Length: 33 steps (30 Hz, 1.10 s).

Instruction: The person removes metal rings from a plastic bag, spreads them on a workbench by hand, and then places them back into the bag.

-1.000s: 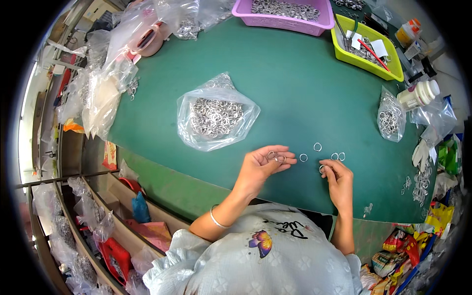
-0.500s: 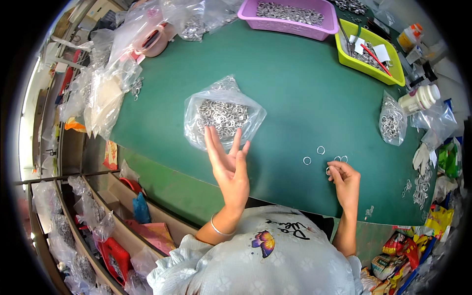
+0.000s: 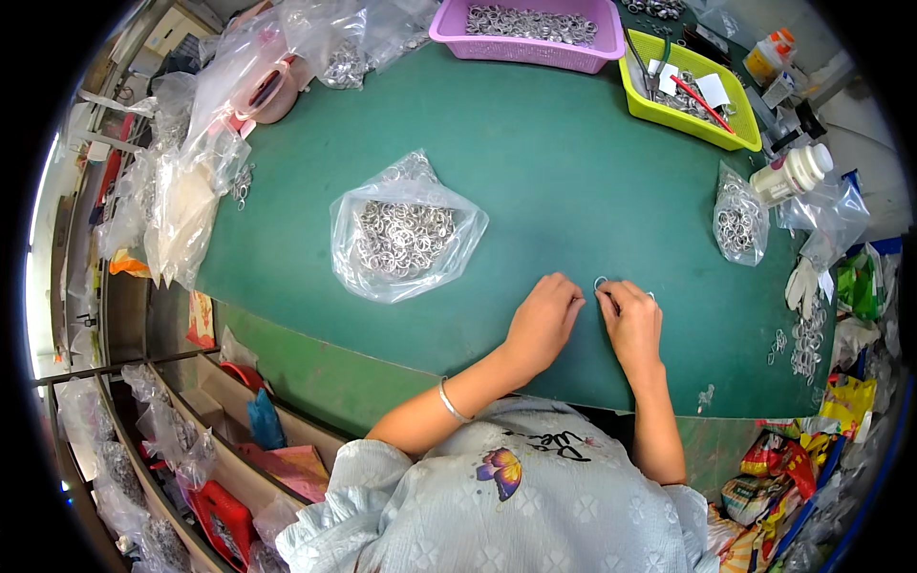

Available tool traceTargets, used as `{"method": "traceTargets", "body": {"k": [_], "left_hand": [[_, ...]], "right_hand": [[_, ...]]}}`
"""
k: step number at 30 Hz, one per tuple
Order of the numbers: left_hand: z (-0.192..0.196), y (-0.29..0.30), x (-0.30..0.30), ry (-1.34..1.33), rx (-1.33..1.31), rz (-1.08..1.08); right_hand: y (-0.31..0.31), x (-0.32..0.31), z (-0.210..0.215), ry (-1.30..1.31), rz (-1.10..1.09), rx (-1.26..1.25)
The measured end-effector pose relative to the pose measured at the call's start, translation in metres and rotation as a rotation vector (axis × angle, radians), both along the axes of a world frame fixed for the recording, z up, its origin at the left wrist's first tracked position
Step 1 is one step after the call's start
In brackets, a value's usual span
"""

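Observation:
My left hand (image 3: 546, 323) is over the green table near its front edge, fingers bent and pressed together; whatever they pinch is hidden. Close by on its right, my right hand (image 3: 632, 323) has thumb and forefinger closed at a small metal ring (image 3: 600, 283), which shows just beyond the fingertips. A second ring (image 3: 651, 295) peeks out from behind the right-hand knuckles. To the left of both hands lies an open clear plastic bag (image 3: 342, 250) with a heap of silvery metal rings (image 3: 406, 239) inside.
A purple basket (image 3: 525, 53) and a lime-green basket (image 3: 693, 129) with metal parts stand at the far side. At right are a small bag of rings (image 3: 739, 229), a white bottle (image 3: 793, 174) and loose rings (image 3: 808, 344). Plastic bags (image 3: 191, 201) crowd the left edge.
My left hand has left the bag of rings and come right, beside my right hand, its spread fingers now closed. The right hand has shifted slightly toward it. The whole view has shifted a little.

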<state>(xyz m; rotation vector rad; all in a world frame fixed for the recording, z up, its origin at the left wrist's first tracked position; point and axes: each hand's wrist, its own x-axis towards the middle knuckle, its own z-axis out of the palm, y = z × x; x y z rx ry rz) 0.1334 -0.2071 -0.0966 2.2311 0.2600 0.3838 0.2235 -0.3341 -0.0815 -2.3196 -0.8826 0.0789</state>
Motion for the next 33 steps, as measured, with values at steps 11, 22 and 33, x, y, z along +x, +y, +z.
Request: {"method": "traceTargets", "body": {"k": [11,22,33], "left_hand": [[0.013,0.022,-0.032,-0.035,-1.969,0.177],[0.088,0.032,-0.060,-0.670,-1.330,0.453],[0.006,-0.045,0.034,0.094,0.128,-0.131]], "right_hand": [[0.021,-0.030,0.042,0.321,0.169,0.402],[-0.050,0.007,0.023,0.683,-0.210,0.625],[-0.074,0.005,0.012,0.628,-0.354,0.503]]}}
